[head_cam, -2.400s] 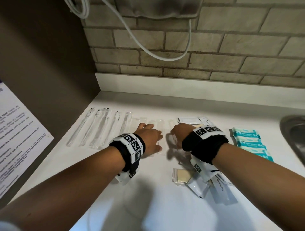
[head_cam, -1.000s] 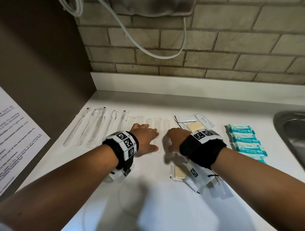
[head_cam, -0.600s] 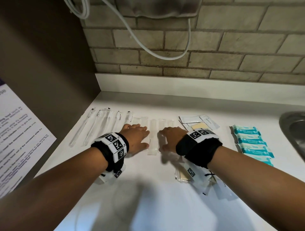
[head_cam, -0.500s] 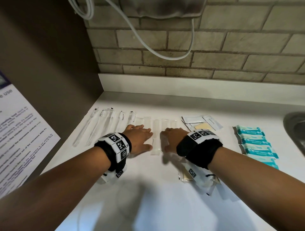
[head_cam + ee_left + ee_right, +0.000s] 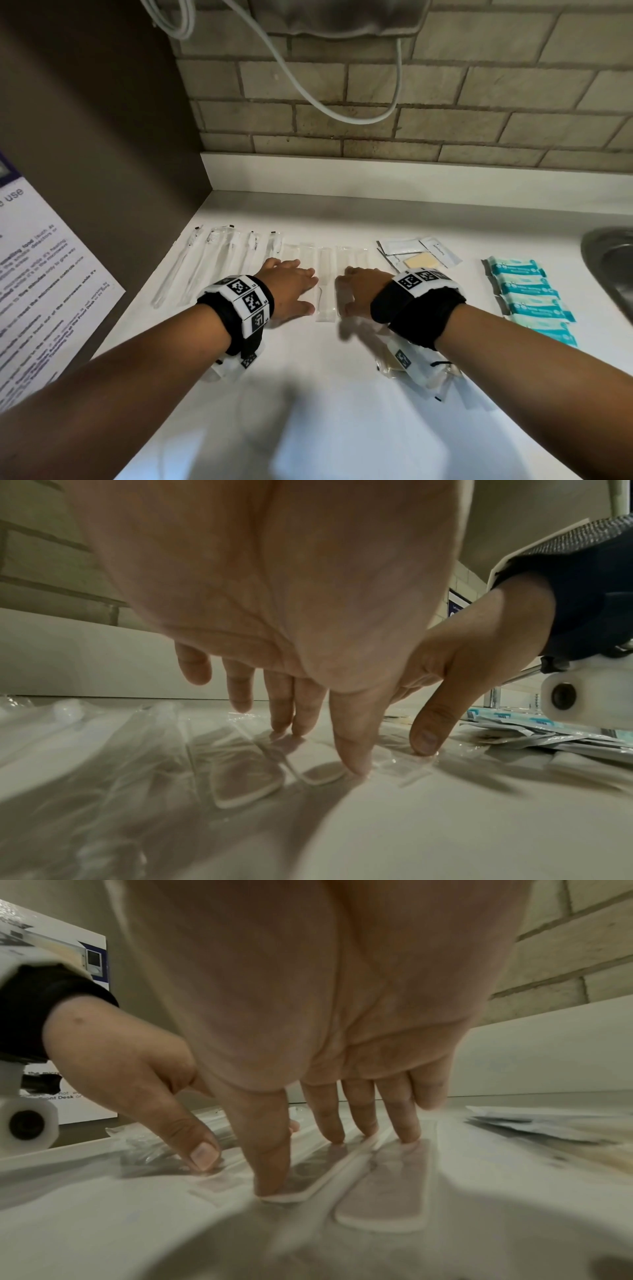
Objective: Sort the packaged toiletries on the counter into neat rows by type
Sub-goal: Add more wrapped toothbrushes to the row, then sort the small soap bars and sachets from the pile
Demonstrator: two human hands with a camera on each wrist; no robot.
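Now, hands: both lie palm-down on the white counter (image 5: 342,394), side by side, with a flat clear packet (image 5: 324,284) between them.
Left hand (image 5: 289,291): fingers straight and spread, tips pressing on clear packets; grasping nothing.
Right hand (image 5: 363,289): fingers straight, tips pressing on two long flat packets (image 5: 394,1183); grasping nothing.
Far left: clear toothbrush sleeves (image 5: 212,260) lie in a row, pointing toward the wall.
Middle: short clear packets continue that row, partly hidden under both hands.
Right of hands: white sachets (image 5: 411,250) with a tan bar (image 5: 421,262) on them.
Far right: teal packets (image 5: 529,294) in a column, well apart from the hands.
Under right wrist: a loose heap of white sachets (image 5: 421,373), mostly hidden by the wristband.
Surroundings: steel sink (image 5: 613,267) at the right edge, printed notice (image 5: 41,281) on the left wall, brick wall (image 5: 445,96) behind with a white cable (image 5: 342,109) drooping over it.
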